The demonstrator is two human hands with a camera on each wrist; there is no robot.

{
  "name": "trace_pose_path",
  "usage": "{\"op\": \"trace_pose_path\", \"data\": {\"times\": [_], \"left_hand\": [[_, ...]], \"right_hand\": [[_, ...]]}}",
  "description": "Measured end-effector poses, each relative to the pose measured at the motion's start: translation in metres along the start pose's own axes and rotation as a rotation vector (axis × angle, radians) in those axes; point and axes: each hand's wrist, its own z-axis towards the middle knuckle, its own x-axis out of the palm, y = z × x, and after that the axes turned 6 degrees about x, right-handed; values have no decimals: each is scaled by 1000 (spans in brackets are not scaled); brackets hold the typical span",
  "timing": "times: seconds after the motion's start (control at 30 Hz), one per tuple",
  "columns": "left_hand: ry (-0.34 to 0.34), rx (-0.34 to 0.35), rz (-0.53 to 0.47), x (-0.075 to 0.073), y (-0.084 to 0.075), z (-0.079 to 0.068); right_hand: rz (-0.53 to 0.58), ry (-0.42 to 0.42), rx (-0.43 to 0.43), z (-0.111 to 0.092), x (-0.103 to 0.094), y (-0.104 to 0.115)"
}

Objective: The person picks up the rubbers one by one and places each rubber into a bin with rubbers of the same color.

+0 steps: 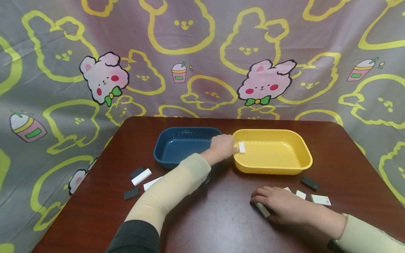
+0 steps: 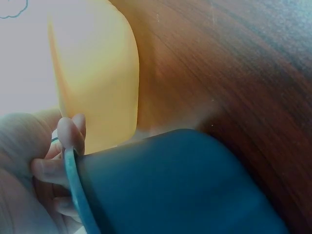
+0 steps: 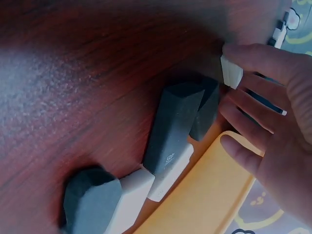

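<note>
My left hand [image 1: 222,146] reaches across between a blue tray [image 1: 164,162] and a yellow tray [image 1: 272,171]. Just off its thumb, a small white rectangular block [image 1: 242,148] shows inside the yellow tray's left end. In the left wrist view the curled fingers [image 2: 51,170] overlap the blue tray's rim, and no block appears among them. My right hand [image 1: 283,203] is low over the table in front of the yellow tray. Between its thumb and fingers it pinches another white block [image 3: 231,72], partly covered by the fingers in the head view [image 1: 263,210].
To the right of my right hand lie a black block [image 1: 309,183] and several white blocks [image 1: 320,200]. More black [image 1: 131,193] and white blocks [image 1: 141,176] lie left of my left sleeve [image 1: 171,189], which hides part of the table. A patterned curtain [image 1: 202,66] hangs behind the table.
</note>
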Motion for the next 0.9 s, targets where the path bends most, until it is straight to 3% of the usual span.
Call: {"op": "trace_pose_path", "data": {"times": [0.23, 0.9], "left_hand": [[3, -4, 0, -1, -1, -1], [-9, 9, 15, -1, -1, -2]], "right_hand": [[-47, -20, -39, 3, 2, 0], [-45, 1, -10, 6, -5, 3]]}}
